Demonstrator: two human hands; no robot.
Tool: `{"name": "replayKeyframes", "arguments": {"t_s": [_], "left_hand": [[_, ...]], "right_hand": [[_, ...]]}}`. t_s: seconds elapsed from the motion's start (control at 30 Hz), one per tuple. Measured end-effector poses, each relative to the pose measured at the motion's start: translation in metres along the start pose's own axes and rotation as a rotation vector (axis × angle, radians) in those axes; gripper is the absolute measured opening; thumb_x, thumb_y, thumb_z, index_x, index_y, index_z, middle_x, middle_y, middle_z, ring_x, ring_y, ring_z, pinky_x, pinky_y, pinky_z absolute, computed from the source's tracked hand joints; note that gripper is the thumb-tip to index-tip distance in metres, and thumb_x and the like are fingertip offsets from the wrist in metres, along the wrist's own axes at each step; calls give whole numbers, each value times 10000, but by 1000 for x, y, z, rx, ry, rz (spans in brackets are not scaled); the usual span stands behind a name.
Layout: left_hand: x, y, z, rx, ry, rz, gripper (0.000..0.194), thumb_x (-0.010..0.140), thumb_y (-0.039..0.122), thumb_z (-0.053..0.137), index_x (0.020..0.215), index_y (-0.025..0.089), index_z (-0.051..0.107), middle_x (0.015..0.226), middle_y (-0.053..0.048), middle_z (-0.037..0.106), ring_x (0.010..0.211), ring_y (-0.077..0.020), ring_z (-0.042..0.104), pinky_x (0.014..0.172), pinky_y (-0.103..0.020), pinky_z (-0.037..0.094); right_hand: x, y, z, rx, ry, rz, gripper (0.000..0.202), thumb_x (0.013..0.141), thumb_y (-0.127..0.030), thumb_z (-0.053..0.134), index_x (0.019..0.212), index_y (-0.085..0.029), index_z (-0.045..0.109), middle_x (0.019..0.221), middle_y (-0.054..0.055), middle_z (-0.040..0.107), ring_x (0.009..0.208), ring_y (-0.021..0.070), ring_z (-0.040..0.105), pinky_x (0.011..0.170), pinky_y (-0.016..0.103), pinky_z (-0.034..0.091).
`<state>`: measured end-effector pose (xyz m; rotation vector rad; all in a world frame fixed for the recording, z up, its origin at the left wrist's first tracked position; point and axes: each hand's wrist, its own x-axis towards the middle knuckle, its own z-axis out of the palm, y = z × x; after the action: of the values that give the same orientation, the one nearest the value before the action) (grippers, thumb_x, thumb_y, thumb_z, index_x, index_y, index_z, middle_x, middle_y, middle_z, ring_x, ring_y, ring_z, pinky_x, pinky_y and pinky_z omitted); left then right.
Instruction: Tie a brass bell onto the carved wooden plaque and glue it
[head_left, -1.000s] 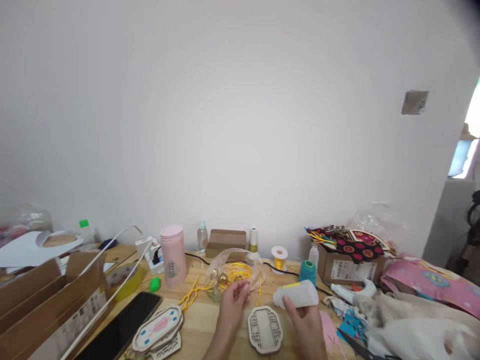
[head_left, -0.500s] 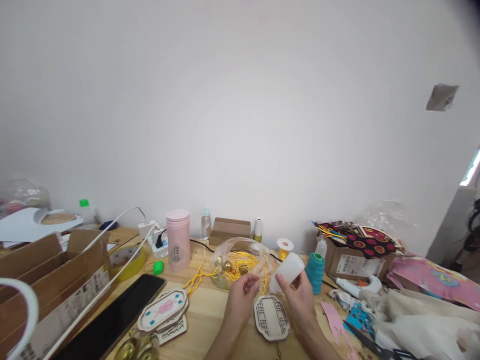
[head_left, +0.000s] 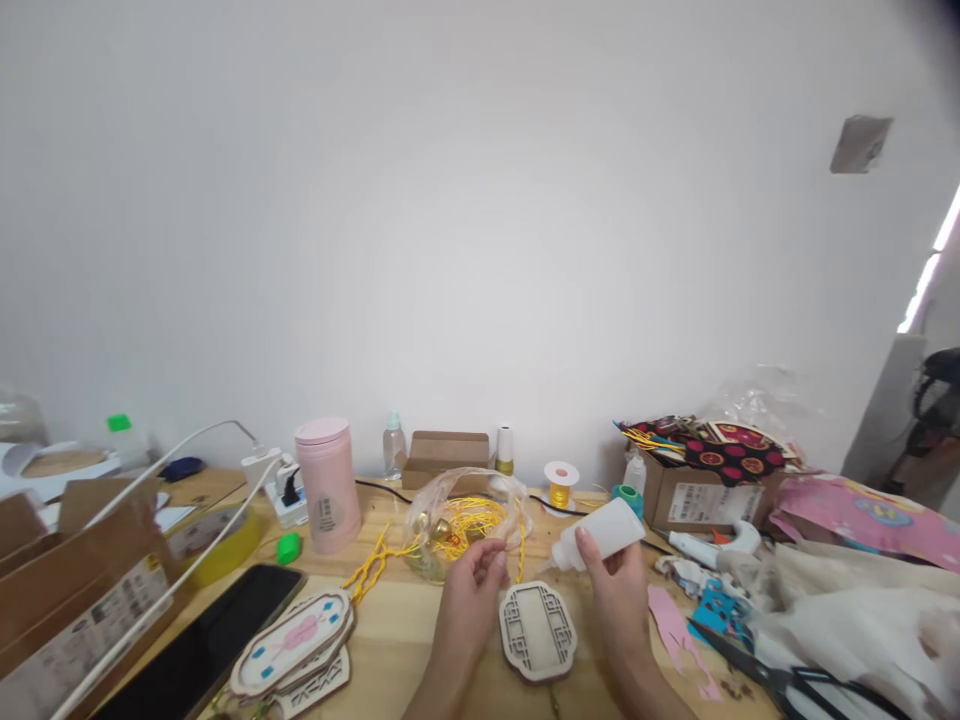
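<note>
My right hand (head_left: 616,590) grips a white squeeze bottle (head_left: 604,532), tilted so its nozzle points down and left. Below the nozzle, a wooden lattice-edged plaque (head_left: 538,632) lies flat on the table. My left hand (head_left: 471,595) is beside the plaque's upper left, fingertips pinched together; what they hold, if anything, is too small to name. Just behind that hand is a clear plastic bag (head_left: 469,520) with yellow cord and brass bells. At the left, decorated plaques (head_left: 296,640) lie stacked.
A phone (head_left: 202,640), yellow tape (head_left: 214,540) and a cardboard box (head_left: 82,610) are at the left. Behind stand a pink canister (head_left: 328,490) and a thread spool (head_left: 560,490). Scissors (head_left: 780,675), cloth scraps and a glue gun (head_left: 716,545) lie at the right.
The white bottle has turned over in my right hand, its nozzle now showing and pointing toward the plaque. My left hand stays pinched. The view has shifted slightly.
</note>
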<state>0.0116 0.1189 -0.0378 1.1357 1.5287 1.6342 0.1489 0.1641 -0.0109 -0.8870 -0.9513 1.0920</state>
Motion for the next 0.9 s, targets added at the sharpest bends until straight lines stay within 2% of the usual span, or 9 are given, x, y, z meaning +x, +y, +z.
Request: {"name": "replayKeyframes", "arguments": {"t_s": [0.2, 0.33, 0.5, 0.63, 0.73, 0.8, 0.9], "left_hand": [[-2, -1, 2, 27, -56, -41, 299, 692, 358, 502, 864, 122, 568, 669, -30, 603, 638, -175, 567, 613, -286, 445], [-5, 4, 4, 118, -125, -34, 321, 718, 368, 466, 909, 125, 556, 787, -66, 622, 700, -189, 586, 647, -297, 453], [-10, 15, 4, 409, -164, 66, 300, 739, 318, 429, 940, 154, 579, 849, -85, 641, 769, -202, 581, 701, -306, 430], [-17, 26, 8, 567, -183, 191, 251, 739, 281, 426, 863, 187, 622, 813, -76, 645, 755, -209, 566, 688, -309, 410], [-19, 28, 12, 386, -198, 149, 266, 750, 339, 429, 849, 182, 619, 636, -36, 607, 537, -158, 530, 546, -267, 409], [-16, 26, 12, 161, -133, 50, 323, 733, 406, 449, 884, 158, 590, 519, 13, 528, 425, -121, 458, 444, -234, 372], [-9, 19, 8, -62, 1, -19, 389, 658, 442, 535, 895, 135, 562, 517, 34, 503, 449, -109, 452, 445, -214, 367]], "right_hand": [[-4, 4, 2, 35, -10, 47, 477, 582, -398, 626, 948, -166, 427, 883, 61, 616, 803, 197, 582, 695, 291, 451], [-6, 8, 4, 24, -15, 69, 444, 594, -380, 624, 936, -166, 439, 844, 54, 632, 775, 197, 592, 674, 289, 455], [-5, 10, 4, 7, -3, 50, 435, 611, -328, 623, 973, -165, 444, 853, 43, 624, 794, 190, 583, 679, 285, 450], [-5, 10, 3, -44, -12, 26, 418, 621, -331, 615, 967, -163, 453, 838, 38, 619, 765, 185, 582, 662, 283, 451], [-5, 11, 2, -45, -20, 30, 441, 610, -323, 625, 982, -164, 450, 863, 46, 621, 764, 190, 582, 651, 285, 452], [-6, 10, 2, -30, -13, 29, 459, 606, -322, 628, 998, -167, 449, 888, 50, 622, 788, 193, 580, 662, 284, 451], [-6, 8, 3, 4, 3, 23, 464, 611, -332, 622, 1008, -167, 448, 924, 59, 618, 839, 194, 573, 701, 284, 446]]}}
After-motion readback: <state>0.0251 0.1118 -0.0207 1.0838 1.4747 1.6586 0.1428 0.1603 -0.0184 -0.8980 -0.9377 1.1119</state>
